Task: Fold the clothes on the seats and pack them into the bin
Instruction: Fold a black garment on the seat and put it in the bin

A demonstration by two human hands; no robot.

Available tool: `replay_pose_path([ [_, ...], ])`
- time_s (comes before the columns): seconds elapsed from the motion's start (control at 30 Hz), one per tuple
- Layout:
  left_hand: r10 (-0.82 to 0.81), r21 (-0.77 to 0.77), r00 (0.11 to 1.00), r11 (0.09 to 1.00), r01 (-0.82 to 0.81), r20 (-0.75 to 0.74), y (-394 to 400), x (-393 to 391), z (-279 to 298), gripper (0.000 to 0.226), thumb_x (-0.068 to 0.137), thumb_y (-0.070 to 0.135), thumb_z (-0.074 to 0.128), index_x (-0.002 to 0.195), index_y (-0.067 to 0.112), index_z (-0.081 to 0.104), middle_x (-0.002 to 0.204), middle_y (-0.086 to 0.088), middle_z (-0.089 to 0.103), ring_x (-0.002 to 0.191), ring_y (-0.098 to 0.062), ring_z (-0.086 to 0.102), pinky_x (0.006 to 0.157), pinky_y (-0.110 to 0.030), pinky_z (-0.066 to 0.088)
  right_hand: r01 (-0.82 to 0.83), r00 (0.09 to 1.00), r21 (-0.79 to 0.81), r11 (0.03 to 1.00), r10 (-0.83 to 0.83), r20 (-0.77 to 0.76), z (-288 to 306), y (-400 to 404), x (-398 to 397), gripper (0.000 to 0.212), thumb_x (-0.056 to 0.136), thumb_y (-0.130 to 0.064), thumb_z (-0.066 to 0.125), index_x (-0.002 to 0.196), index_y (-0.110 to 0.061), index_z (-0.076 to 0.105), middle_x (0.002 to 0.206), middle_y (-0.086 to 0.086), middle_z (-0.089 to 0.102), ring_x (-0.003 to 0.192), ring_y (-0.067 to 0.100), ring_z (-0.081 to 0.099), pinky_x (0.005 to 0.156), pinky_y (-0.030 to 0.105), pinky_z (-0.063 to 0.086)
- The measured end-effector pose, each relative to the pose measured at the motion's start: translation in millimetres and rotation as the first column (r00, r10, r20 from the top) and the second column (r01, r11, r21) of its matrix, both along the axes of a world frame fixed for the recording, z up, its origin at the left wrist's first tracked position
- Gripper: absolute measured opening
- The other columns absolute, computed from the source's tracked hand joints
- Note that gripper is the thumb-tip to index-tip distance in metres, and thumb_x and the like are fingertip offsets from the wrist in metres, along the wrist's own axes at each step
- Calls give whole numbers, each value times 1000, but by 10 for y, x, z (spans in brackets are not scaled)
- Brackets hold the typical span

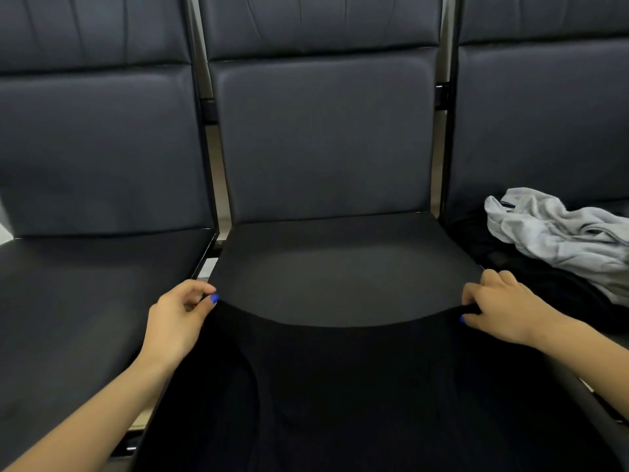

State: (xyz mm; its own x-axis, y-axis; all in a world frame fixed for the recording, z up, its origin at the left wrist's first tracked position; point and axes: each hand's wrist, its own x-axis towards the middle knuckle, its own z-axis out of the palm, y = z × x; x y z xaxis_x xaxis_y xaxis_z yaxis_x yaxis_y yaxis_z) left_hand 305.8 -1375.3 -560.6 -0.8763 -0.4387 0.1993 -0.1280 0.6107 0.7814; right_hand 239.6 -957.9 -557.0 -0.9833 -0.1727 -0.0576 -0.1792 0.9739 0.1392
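Two hands pinch black garment (340, 386) | left hand (180, 321) | right hand (500, 308)

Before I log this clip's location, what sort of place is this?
Probably a waiting area or hall, though little beyond the seating shows: a row of joined dark padded seats. A black garment is held over the middle one, with a grey garment heaped on the next.

Both forearms reach forward, left hand (180, 315) and right hand (500, 308) each in a pinching grip.
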Motion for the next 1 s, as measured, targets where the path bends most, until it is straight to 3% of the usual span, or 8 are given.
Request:
replay_pose_path([
  [0.13, 5, 27, 998, 1000, -6, 57, -29, -3, -49, 22, 85, 3, 66, 101, 18, 67, 88, -11, 69, 76, -17, 60, 68, -11, 43, 12, 1000, -109, 994, -10, 24, 17, 93, -17, 28, 85, -43, 62, 77, -34, 37, 97, -8, 35, 100, 14, 38, 89, 28, 37],
  [0.27, 30, -36, 988, 999, -24, 153, -40, -19, -75, 33, 83, -1, 65, 114, 11, 66, 93, -8, 64, 88, -22, 58, 85, -32, 44, 33, 997, -275, 961, -13, 74, 38, 208, -56, 30, 79, -25, 68, 72, -34, 40, 84, -8, 51, 93, 16, 47, 77, 26, 39],
  [0.4, 12, -176, 972, 984, 30, 234, -60, -64, -144, 39, 85, 2, 62, 124, 8, 60, 113, -10, 53, 110, -30, 52, 95, -34, 39, 23, 999, -156, 987, -18, 31, 45, 293, -35, 10, 88, -29, 60, 98, -32, 60, 94, -8, 56, 108, 18, 47, 88, 24, 39],
  [0.47, 25, -320, 954, 944, 75, 298, -73, -87, -178, 38, 88, 12, 60, 125, 13, 58, 121, -10, 46, 117, -32, 44, 101, -35, 34, 31, 999, -172, 985, -32, -2, 74, 344, -9, 8, 89, -29, 59, 92, -36, 62, 86, -13, 52, 109, 19, 50, 90, 25, 39],
  [0.63, 19, -535, 946, 828, 167, 324, -69, -40, -116, 16, 94, 29, 54, 109, 25, 58, 119, 1, 50, 111, -22, 43, 92, -30, 39, 105, 994, -386, 917, -97, 40, 161, 390, 102, 24, 85, -22, 66, 70, -38, 56, 69, -14, 50, 71, 2, 53, 62, 15, 39],
  [0.83, -18, -586, 975, 796, 149, 223, -117, -18, -57, 6, 94, 19, 54, 93, 24, 57, 105, 2, 61, 96, -21, 54, 83, -33, 43, 286, 948, -738, 611, -294, 124, 244, 380, 171, 8, 87, -5, 62, 82, -10, 65, 38, 2, 52, 28, 15, 48, 30, 23, 39],
  [0.9, -40, -432, 992, 898, 90, 122, -138, -30, -14, 21, 92, 13, 57, 79, 28, 52, 89, 1, 64, 84, -21, 59, 79, -39, 47, 303, 929, -815, 494, -343, 137, 296, 360, 182, 4, 89, -4, 58, 89, -5, 63, 36, 6, 50, 27, 17, 48, 28, 22, 36],
  [1.0, 65, -83, 993, 994, -73, -97, -100, -79, 175, 16, 92, 7, 57, 83, 20, 56, 84, -2, 63, 73, -20, 57, 68, -30, 45, 331, 905, -940, 82, -310, 292, 365, 259, 237, 6, 96, -1, 46, 101, -1, 50, 53, 15, 55, 33, 21, 57, 29, 23, 41],
])
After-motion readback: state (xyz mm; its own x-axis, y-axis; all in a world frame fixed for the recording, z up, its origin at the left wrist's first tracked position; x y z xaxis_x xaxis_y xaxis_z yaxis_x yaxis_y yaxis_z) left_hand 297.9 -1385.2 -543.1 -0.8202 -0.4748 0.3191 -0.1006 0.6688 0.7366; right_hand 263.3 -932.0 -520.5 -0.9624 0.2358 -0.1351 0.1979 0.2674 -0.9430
